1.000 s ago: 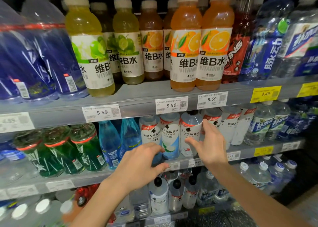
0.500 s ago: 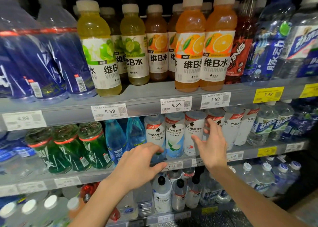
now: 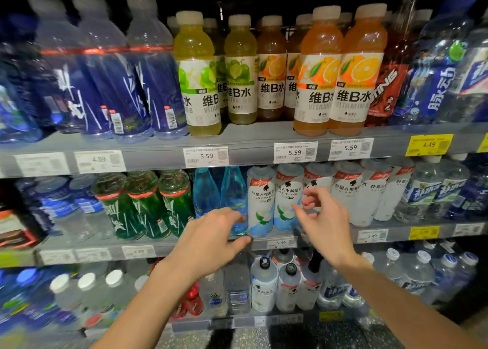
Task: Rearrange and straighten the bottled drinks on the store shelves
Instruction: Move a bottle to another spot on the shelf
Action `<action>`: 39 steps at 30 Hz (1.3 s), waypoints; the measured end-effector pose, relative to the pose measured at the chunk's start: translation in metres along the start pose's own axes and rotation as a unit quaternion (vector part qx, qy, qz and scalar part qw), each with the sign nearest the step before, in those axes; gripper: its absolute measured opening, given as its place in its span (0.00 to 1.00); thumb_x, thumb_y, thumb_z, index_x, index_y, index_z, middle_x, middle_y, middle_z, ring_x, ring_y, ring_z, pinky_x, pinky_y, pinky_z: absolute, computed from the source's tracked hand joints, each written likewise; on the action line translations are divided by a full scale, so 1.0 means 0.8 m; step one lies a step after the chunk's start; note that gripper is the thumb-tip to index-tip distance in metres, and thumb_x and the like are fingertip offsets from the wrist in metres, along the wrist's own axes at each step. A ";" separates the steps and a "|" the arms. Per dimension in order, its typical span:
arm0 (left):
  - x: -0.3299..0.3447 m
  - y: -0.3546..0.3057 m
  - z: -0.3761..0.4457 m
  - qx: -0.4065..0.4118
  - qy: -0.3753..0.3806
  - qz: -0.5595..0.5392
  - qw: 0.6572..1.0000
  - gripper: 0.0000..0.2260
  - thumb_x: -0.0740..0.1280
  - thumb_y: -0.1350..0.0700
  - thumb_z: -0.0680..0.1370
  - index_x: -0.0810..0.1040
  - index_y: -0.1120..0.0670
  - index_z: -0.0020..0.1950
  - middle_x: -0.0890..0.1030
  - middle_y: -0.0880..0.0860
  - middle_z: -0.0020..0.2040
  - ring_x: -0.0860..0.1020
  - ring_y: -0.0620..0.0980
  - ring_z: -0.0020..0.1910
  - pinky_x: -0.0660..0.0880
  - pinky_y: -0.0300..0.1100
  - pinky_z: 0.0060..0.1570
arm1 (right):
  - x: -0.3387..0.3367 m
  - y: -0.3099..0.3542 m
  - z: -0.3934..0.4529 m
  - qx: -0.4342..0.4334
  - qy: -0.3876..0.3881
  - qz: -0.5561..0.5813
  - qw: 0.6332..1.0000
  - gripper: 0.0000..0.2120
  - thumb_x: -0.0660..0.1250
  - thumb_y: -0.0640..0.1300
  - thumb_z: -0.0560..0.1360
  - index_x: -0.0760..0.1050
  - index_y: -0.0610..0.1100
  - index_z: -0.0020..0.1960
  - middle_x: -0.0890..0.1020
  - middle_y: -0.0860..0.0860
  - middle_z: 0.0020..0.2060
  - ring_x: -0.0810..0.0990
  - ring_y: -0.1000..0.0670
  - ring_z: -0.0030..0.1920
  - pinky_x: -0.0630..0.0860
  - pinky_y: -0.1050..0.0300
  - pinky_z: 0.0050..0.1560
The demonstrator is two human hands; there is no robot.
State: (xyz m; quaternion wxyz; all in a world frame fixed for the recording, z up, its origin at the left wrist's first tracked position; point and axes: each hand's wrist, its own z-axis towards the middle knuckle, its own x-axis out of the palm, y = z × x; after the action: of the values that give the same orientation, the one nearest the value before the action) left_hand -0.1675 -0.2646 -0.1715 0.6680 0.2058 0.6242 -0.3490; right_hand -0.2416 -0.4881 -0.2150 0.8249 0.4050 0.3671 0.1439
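Observation:
On the middle shelf (image 3: 264,239) stands a row of white electrolyte-water bottles (image 3: 261,198) with blue and green print. My left hand (image 3: 211,240) hovers at the shelf's front edge, fingers curled, just below the leftmost white bottle and a pale blue bottle (image 3: 233,198); it holds nothing. My right hand (image 3: 326,221) is in front of the third white bottle (image 3: 317,179), fingers spread and bent, empty. The bottle behind it is partly hidden.
The top shelf (image 3: 250,142) carries lime (image 3: 198,79) and orange (image 3: 319,79) vitamin drinks, dark blue bottles (image 3: 105,84) at left, clear water at right. Green bottles (image 3: 148,206) stand left of the blue ones. The bottom shelf holds small water bottles (image 3: 264,285).
The view has swung left and upward. My right hand has come off the white bottle and pulled back slightly with its fingers bent. My left hand stays at the shelf edge.

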 end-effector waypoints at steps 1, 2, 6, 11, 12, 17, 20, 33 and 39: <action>-0.004 0.003 -0.006 -0.005 -0.004 0.003 1.000 0.20 0.60 0.37 0.79 0.72 0.44 0.68 0.75 0.41 0.65 0.73 0.44 0.65 0.74 0.44 0.56 | 0.003 0.009 -0.003 -0.012 0.010 0.003 1.000 0.12 0.74 0.44 0.74 0.74 0.51 0.53 0.79 0.55 0.41 0.79 0.55 0.44 0.78 0.58 0.45; -0.008 0.006 -0.013 -0.011 -0.009 0.009 1.000 0.20 0.60 0.37 0.79 0.72 0.44 0.68 0.75 0.41 0.65 0.74 0.44 0.65 0.74 0.45 0.56 | 0.006 0.019 -0.006 -0.026 0.018 0.004 0.999 0.11 0.74 0.44 0.74 0.74 0.51 0.53 0.79 0.55 0.41 0.79 0.55 0.44 0.78 0.60 0.44; -0.022 0.020 -0.036 -0.035 -0.037 0.035 0.998 0.18 0.60 0.37 0.79 0.72 0.43 0.66 0.76 0.41 0.63 0.74 0.43 0.63 0.73 0.43 0.53 | 0.017 0.057 -0.016 -0.065 0.047 0.012 0.997 0.08 0.73 0.43 0.74 0.77 0.50 0.50 0.80 0.56 0.39 0.79 0.58 0.43 0.76 0.66 0.42; -0.039 0.039 -0.066 -0.069 -0.073 0.044 0.994 0.17 0.60 0.38 0.79 0.74 0.44 0.64 0.77 0.42 0.62 0.75 0.45 0.63 0.76 0.45 0.53 | 0.024 0.103 -0.024 -0.108 0.071 0.016 0.992 0.05 0.73 0.44 0.75 0.79 0.48 0.50 0.81 0.56 0.38 0.79 0.57 0.41 0.76 0.65 0.41; -0.042 0.042 -0.072 -0.074 -0.080 0.046 0.993 0.17 0.60 0.38 0.79 0.74 0.45 0.63 0.78 0.42 0.61 0.76 0.45 0.62 0.76 0.45 0.53 | 0.025 0.113 -0.025 -0.115 0.075 0.018 0.990 0.05 0.73 0.44 0.75 0.79 0.48 0.50 0.81 0.55 0.38 0.80 0.57 0.41 0.76 0.65 0.41; -0.061 0.058 -0.098 -0.096 -0.103 0.052 0.989 0.16 0.60 0.39 0.79 0.76 0.45 0.62 0.78 0.42 0.58 0.76 0.45 0.60 0.75 0.43 0.49 | 0.037 0.154 -0.031 -0.148 0.095 0.021 0.984 0.03 0.73 0.44 0.74 0.81 0.48 0.47 0.82 0.56 0.34 0.80 0.56 0.38 0.77 0.63 0.41; -0.072 0.068 -0.112 -0.102 -0.111 0.062 0.987 0.17 0.59 0.38 0.80 0.76 0.45 0.62 0.78 0.41 0.58 0.76 0.43 0.59 0.72 0.41 0.46 | 0.047 0.176 -0.031 -0.173 0.103 0.012 0.979 0.03 0.73 0.45 0.74 0.81 0.48 0.47 0.81 0.58 0.32 0.80 0.57 0.36 0.76 0.62 0.42; -0.129 0.116 -0.122 -0.112 -0.144 0.071 0.981 0.17 0.59 0.38 0.80 0.75 0.45 0.62 0.78 0.42 0.57 0.77 0.43 0.57 0.71 0.41 0.41 | 0.079 0.250 -0.002 -0.180 0.114 0.011 0.977 0.06 0.72 0.48 0.74 0.82 0.50 0.50 0.83 0.57 0.36 0.81 0.58 0.40 0.78 0.56 0.50; -0.147 0.125 -0.102 -0.106 -0.156 0.079 0.979 0.17 0.58 0.38 0.80 0.73 0.46 0.62 0.79 0.42 0.57 0.77 0.44 0.56 0.70 0.40 0.41 | 0.078 0.259 0.030 -0.182 0.088 0.007 0.979 0.08 0.73 0.49 0.73 0.81 0.51 0.52 0.84 0.57 0.42 0.82 0.57 0.46 0.79 0.53 0.52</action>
State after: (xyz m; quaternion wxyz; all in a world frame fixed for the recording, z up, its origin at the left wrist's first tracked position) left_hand -0.1488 -0.1148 -0.0840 0.8006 0.1254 0.5276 -0.2551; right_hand -0.1686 -0.3372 -0.0755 0.8483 0.2362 0.4028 0.2496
